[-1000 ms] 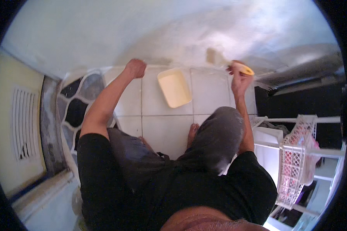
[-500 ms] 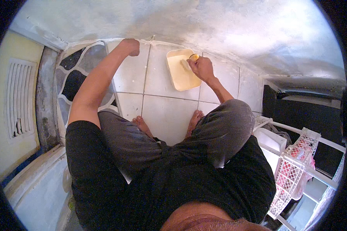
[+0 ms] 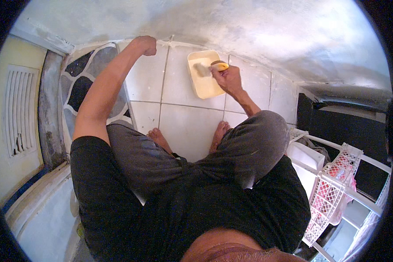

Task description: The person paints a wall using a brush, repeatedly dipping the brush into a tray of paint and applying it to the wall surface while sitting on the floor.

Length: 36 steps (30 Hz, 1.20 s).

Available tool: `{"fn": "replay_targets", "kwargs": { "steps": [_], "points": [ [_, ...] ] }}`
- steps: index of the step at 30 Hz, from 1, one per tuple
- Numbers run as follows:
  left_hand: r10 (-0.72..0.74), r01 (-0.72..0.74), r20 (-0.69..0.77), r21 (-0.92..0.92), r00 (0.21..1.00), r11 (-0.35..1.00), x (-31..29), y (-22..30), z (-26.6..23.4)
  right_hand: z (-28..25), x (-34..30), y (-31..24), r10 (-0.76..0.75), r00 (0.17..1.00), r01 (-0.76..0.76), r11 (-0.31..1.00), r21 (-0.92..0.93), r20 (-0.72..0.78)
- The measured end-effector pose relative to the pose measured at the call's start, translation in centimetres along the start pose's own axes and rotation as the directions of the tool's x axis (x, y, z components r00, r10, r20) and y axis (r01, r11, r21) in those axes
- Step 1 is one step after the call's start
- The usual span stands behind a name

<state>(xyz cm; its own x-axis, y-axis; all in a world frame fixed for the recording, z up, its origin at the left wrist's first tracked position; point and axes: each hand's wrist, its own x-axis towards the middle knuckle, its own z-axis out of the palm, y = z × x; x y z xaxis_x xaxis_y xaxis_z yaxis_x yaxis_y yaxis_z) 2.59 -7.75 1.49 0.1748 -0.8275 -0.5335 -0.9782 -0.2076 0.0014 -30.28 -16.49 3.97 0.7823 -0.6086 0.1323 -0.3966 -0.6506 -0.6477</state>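
Observation:
A shallow cream-coloured tub (image 3: 208, 91) stands on the white floor tiles in front of me. My right hand (image 3: 229, 80) is closed round a paintbrush (image 3: 222, 66) with a yellow handle. Its pale head, smeared by motion, is over the inside of the tub. My left hand (image 3: 145, 45) is a closed fist near the foot of the wall, left of the tub. Whatever its fingers may hold is hidden.
A patchy whitish-blue wall (image 3: 231, 22) rises beyond the tub. At the left lies a mat (image 3: 80, 89) with a black and grey stone pattern, beside a vented yellowish door (image 3: 22, 109). A white lattice rack (image 3: 332, 187) stands close on my right.
My right hand has turned the paintbrush, whose head is now further left over the tub. My left fist stays almost in place. The whole view has shifted slightly.

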Motion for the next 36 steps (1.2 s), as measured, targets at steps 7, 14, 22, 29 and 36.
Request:
{"fn": "replay_targets", "kwargs": {
  "steps": [7,14,22,29,36],
  "points": [
    [0.065,-0.066,-0.096,-0.017,0.993,0.998,-1.9,0.0,-1.1,0.8,0.1,1.4,0.180,0.984,-0.169,0.929,0.330,-0.003],
    [-0.053,0.054,0.035,-0.017,0.998,0.998,-3.2,1.0,-2.9,-2.5,1.3,1.7,0.074,0.985,-0.123,0.935,-0.333,-0.157],
    [0.058,-0.054,-0.048,0.081,0.997,0.995,1.1,-2.0,1.4,-0.3,-0.3,-0.2,-0.014,0.997,-0.001,0.985,-0.174,-0.081],
    [0.072,-0.072,0.003,0.113,0.997,0.991,3.9,-3.0,3.4,-0.3,1.5,-0.1,-0.078,0.997,0.078,0.997,-0.018,-0.013],
    [0.015,-0.023,0.081,0.095,0.997,0.995,3.3,-1.4,2.1,-2.7,2.7,-0.6,-0.288,0.950,0.280,0.957,-0.083,-0.118]
  ]
}}
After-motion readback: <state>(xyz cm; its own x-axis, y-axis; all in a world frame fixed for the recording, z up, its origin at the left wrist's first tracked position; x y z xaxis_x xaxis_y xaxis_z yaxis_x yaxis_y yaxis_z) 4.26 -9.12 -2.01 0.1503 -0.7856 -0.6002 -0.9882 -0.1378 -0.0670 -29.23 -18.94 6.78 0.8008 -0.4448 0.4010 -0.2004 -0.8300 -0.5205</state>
